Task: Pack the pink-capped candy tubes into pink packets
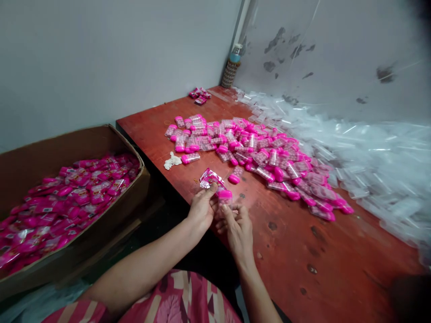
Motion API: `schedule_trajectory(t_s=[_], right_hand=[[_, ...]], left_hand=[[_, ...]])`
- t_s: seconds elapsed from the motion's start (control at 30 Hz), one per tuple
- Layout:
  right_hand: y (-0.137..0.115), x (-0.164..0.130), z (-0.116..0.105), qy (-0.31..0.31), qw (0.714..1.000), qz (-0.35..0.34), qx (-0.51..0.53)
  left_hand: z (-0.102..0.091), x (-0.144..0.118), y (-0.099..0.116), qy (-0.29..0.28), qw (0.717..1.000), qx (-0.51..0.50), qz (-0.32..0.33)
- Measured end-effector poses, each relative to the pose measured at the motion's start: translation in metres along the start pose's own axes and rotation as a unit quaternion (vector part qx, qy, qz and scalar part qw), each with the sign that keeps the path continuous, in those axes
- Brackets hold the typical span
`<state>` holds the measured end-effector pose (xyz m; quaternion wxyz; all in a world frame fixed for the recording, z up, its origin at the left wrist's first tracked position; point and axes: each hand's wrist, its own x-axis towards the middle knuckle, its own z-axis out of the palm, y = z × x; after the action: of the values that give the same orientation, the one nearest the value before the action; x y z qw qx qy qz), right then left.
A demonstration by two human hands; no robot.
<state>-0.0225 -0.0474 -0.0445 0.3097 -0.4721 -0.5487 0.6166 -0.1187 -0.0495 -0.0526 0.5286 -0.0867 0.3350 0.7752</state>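
Between my hands, over the table's near edge, is a small clear candy bottle (225,196) with a bright pink cap, pink balls showing inside it. My right hand (239,226) grips its lower part between thumb and fingers. On the other side, my left hand (202,207) is closed close to the bottle, its thumb pressed at the near edge of a shiny pink and silver foil wrapper (210,176). The left fingertips are partly hidden behind the bottle. Just beyond the hands another pink-capped bottle (236,175) lies on the red table (286,251).
A large heap of filled bottles (266,157) covers the table's middle. Clear empty containers (377,161) are piled along the right wall. At left stands a cardboard box (145,178) of pink packets (81,193). More packets (200,95) and a bottle in a woven holder (231,72) are at the back.
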Motion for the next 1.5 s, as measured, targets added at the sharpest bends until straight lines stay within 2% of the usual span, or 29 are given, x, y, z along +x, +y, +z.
schedule_trajectory(t_s=[0.17,0.23,0.43,0.5,0.67,0.7,0.83,0.9,0.97,1.03,1.1,1.23,1.43,1.5], right_hand=[[0.012,0.006,0.000,-0.063,0.995,-0.003,0.081],[0.015,0.007,0.000,-0.071,0.993,-0.004,0.094],[0.009,0.001,0.001,-0.014,0.999,-0.028,0.033],[0.009,0.001,0.001,-0.012,0.999,-0.033,0.032],[0.013,0.006,-0.003,-0.102,0.985,0.013,0.138],[0.014,0.006,-0.004,-0.097,0.986,0.010,0.136],[0.012,0.005,-0.005,-0.007,0.998,-0.044,0.046],[0.013,0.006,-0.005,-0.027,0.997,-0.032,0.071],[0.014,0.008,-0.004,-0.075,0.987,-0.007,0.143],[0.016,0.010,-0.004,-0.091,0.977,0.003,0.193],[0.016,0.010,-0.004,-0.095,0.974,0.005,0.207],[0.018,0.005,-0.008,-0.121,0.970,0.010,0.212],[0.016,0.011,-0.002,-0.104,0.973,0.019,0.205],[0.012,0.015,0.004,-0.107,0.975,0.020,0.193]], left_hand=[[0.001,-0.008,0.006,-0.055,0.995,0.083,0.002],[0.000,-0.008,0.009,-0.080,0.990,0.112,-0.011],[-0.003,-0.006,0.012,-0.098,0.980,0.168,-0.045],[-0.004,-0.004,0.013,-0.118,0.975,0.183,-0.047],[-0.007,-0.002,0.020,-0.175,0.949,0.254,-0.071],[-0.008,-0.002,0.021,-0.175,0.947,0.261,-0.073],[-0.007,-0.005,0.018,-0.130,0.958,0.250,-0.056],[-0.008,-0.008,0.015,-0.137,0.959,0.242,-0.061],[-0.008,-0.011,0.012,-0.178,0.951,0.240,-0.083],[-0.009,-0.013,0.013,-0.209,0.943,0.238,-0.104],[-0.010,-0.013,0.015,-0.197,0.945,0.239,-0.109],[-0.012,-0.013,0.022,-0.132,0.963,0.226,-0.066],[-0.021,-0.025,0.017,-0.179,0.961,0.194,-0.076],[-0.025,-0.032,0.024,-0.171,0.965,0.185,-0.070]])
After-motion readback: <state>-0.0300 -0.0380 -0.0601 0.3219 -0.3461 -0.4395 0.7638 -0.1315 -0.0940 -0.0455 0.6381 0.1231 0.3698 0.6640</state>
